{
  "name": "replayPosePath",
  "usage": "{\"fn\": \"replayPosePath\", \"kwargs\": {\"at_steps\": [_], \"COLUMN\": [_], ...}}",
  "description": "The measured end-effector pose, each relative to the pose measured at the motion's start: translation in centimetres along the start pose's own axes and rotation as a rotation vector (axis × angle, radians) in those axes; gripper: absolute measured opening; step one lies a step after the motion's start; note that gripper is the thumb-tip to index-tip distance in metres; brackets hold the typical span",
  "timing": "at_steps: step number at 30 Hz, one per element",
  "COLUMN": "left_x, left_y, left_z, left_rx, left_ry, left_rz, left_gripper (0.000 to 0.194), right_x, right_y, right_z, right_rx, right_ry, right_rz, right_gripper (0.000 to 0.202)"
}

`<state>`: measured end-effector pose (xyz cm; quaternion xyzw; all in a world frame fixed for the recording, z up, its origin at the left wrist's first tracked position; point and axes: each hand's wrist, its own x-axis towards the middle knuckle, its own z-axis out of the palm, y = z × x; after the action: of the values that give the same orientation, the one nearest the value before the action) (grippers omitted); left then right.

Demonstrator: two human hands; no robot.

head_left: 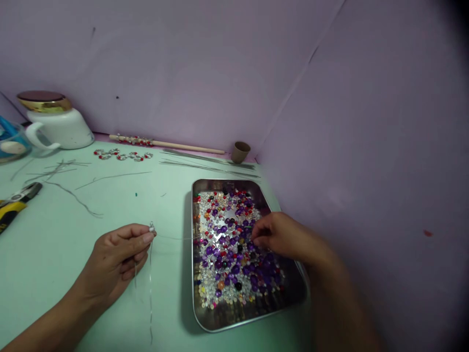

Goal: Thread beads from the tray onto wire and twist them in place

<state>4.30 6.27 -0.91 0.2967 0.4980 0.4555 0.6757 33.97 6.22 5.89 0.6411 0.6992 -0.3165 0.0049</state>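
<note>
Left hand pinching thin silver wire left of shiny rectangular metal bead tray, right hand fingertips pinched among beads, yellow-handled pliers far left.

Dim, soft light; dark vignette at right, blurred forearm.

Left hand pinches wire (probably beaded).

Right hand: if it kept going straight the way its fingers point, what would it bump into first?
The right hand points left, low over the metal tray. It would probably meet the beads first, right at its fingertips. How high it sits above them is hard to tell.
</note>
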Motion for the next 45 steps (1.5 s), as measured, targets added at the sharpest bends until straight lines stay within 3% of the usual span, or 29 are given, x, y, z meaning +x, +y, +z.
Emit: {"fn": "replayPosePath", "kwargs": {"at_steps": [4, 8, 13, 22, 31, 38, 45], "left_x": [-0.1, 0.0, 0.0, -0.3, -0.7, -0.9, -0.7], "left_y": [0.1, 0.1, 0.1, 0.3, 0.8, 0.8, 0.5], "left_z": [0.2, 0.3, 0.2, 0.3, 1.3, 1.3, 0.9], "left_rx": [0.002, 0.007, 0.009, 0.009, 0.019, 0.011, 0.043], "left_ry": [0.013, 0.008, -0.008, -0.013, -0.036, -0.039, -0.030], "left_rz": [-0.005, -0.003, 0.014, 0.001, 0.019, 0.024, 0.023], "left_gripper": [0.014, 0.014, 0.012, 0.012, 0.014, 0.015, 0.013], "right_x": [1.0, 1.5, 1.5, -0.7, -0.4, 0.7, 0.2], "right_y": [-0.7, -1.0, -0.8, -0.5, -1.9, -1.7, -2.0], "right_z": [0.9, 1.5, 1.6, -0.3, 0.9, 2.6, 1.2], "right_rx": [-0.015, -0.081, -0.144, -0.055, -0.064, -0.196, -0.202], "right_ry": [0.112, 0.066, 0.021, -0.063, -0.198, -0.153, -0.072], "right_rz": [-0.115, -0.195, -0.133, 0.028, 0.101, 0.071, 0.072], "right_gripper": [0.016, 0.020, 0.022, 0.018, 0.014, 0.012, 0.019]}}
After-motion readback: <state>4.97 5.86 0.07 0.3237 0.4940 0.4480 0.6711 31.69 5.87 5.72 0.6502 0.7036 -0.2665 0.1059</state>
